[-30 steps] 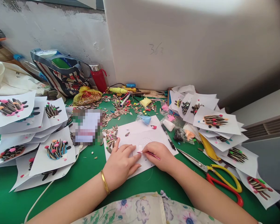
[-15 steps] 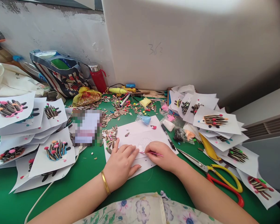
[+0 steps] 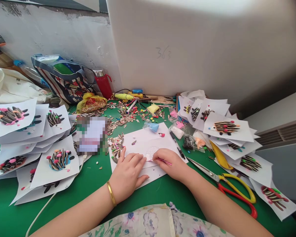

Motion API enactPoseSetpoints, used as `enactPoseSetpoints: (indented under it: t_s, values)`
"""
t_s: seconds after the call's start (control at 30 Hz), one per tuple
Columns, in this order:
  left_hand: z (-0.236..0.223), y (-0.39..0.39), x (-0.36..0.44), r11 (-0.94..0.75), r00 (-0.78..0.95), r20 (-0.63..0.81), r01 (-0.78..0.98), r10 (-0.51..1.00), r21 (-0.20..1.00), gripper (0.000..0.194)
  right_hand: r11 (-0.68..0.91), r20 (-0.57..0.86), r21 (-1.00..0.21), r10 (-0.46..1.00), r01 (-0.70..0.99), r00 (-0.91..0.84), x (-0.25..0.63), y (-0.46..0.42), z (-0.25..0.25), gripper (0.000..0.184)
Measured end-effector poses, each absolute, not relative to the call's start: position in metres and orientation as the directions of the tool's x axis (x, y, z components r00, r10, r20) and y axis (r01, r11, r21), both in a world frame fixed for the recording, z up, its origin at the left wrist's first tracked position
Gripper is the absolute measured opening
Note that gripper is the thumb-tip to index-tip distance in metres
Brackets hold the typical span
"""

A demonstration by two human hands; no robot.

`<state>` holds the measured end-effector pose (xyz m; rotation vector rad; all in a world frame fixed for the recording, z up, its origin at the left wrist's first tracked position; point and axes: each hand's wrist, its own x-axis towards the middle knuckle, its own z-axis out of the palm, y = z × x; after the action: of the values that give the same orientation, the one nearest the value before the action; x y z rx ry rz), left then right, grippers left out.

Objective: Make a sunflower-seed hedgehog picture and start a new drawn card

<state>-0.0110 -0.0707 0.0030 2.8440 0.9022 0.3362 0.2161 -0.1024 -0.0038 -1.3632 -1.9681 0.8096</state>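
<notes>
My left hand point(image 3: 128, 172) lies flat with its fingers spread, pressing on the white paper point(image 3: 138, 141). In my right hand point(image 3: 169, 164), thumb and fingers pinch a thin pink stick point(image 3: 166, 161) low over the same sheet. A round, dotted drawing point(image 3: 152, 150) shows just beyond the right fingertips and is partly covered by them. Beside my left fingers, striped sunflower seeds point(image 3: 117, 149) are heaped at the sheet's left edge. One lone seed point(image 3: 134, 142) and a small red piece point(image 3: 161, 135) rest farther up. The stick's tip is too small to make out.
Stacks of cards with seed hedgehogs stand at left point(image 3: 56, 161) and right point(image 3: 225, 126). Large scissors point(image 3: 233, 187) lie right of my forearm. A black pen point(image 3: 177, 146), bagged clay point(image 3: 188, 141), a blurred phone point(image 3: 92, 135) with a cable and a red flask point(image 3: 103, 84) surround the paper.
My right hand has shifted very slightly with the stick, and a small pale patch now shows near its fingertips. My left hand stays in place.
</notes>
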Motion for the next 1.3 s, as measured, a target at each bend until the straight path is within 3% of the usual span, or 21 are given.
enactPoseSetpoints:
  t_s: [0.27,0.93,1.1,1.3]
  values:
    - [0.005,-0.072,-0.007,-0.793,0.781,0.153,0.578,0.606,0.191,0.057,0.225,0.067,-0.78,0.958,0.583,-0.279,0.215,-0.103,0.003,0.015]
    - [0.005,-0.071,-0.004,-0.779,0.773,0.124,0.598,0.623,0.189,0.058,0.147,0.05,-0.788,0.983,0.597,-0.176,0.214,-0.105,0.006,0.009]
    - [0.004,-0.071,-0.004,-0.781,0.77,0.148,0.594,0.621,0.192,0.051,0.285,0.25,-0.614,0.955,0.736,-0.162,0.225,-0.102,-0.001,0.02]
    - [0.003,-0.071,-0.005,-0.779,0.766,0.158,0.591,0.624,0.209,0.051,0.236,0.208,-0.371,0.964,0.898,-0.168,0.239,-0.098,-0.01,0.03]
